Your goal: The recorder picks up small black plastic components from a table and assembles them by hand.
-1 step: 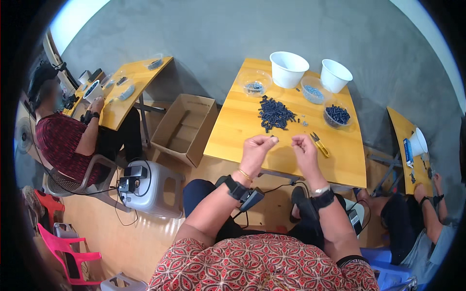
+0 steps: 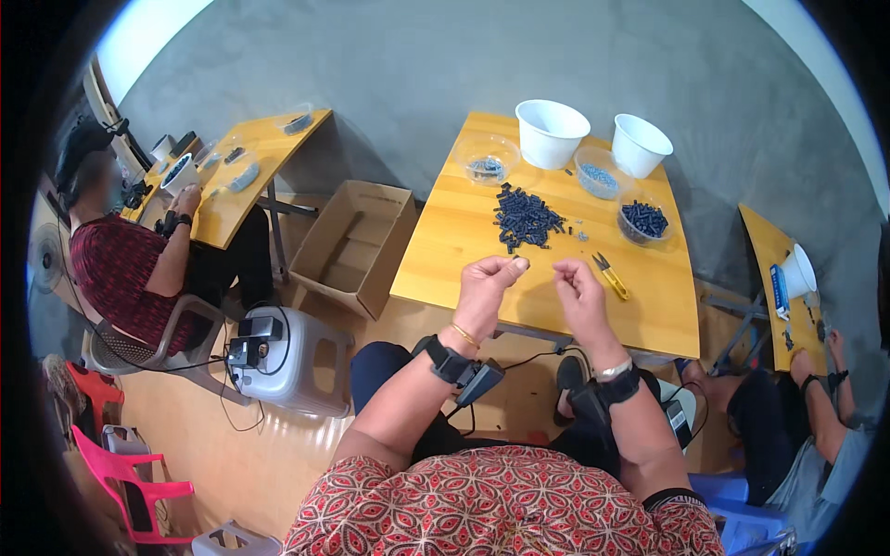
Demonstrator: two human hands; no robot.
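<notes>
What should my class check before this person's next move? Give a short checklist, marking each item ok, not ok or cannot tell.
1. Left hand and right hand apart: ok.
2. Piece gripped in the left fingertips: cannot tell, too small to make out.
3. Dark pieces piled ahead of the hands: ok.
4. All dark pieces contained in bowls: not ok, many lie loose on the table.
5. Yellow snips clear of the right hand: ok.
</notes>
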